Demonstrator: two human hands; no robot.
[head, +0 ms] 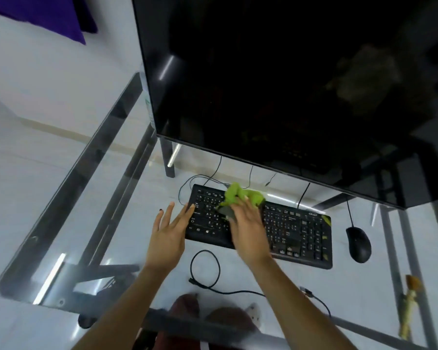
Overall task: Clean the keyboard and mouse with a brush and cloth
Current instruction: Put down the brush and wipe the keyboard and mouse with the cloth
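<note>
Right hand (248, 228) grips the green cloth (240, 195) over the keyboard (296, 233) mid-counter (111, 223); left hand (168, 231) hovers, fingers spread, empty. Mouse (358, 244) right, loose cable (205, 269) near, monitor (276, 84) looming behind.

Glass-topped table (68, 205) on a dark metal frame.
Directly on it are seen a black keyboard (288, 231), a black mouse (358, 244), a loose black cable (208, 271), and possibly a brush (410, 304).

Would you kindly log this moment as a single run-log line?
right hand: wiping keyboard with green cloth | left hand: open, at keyboard's left end | mouse: untouched
</note>
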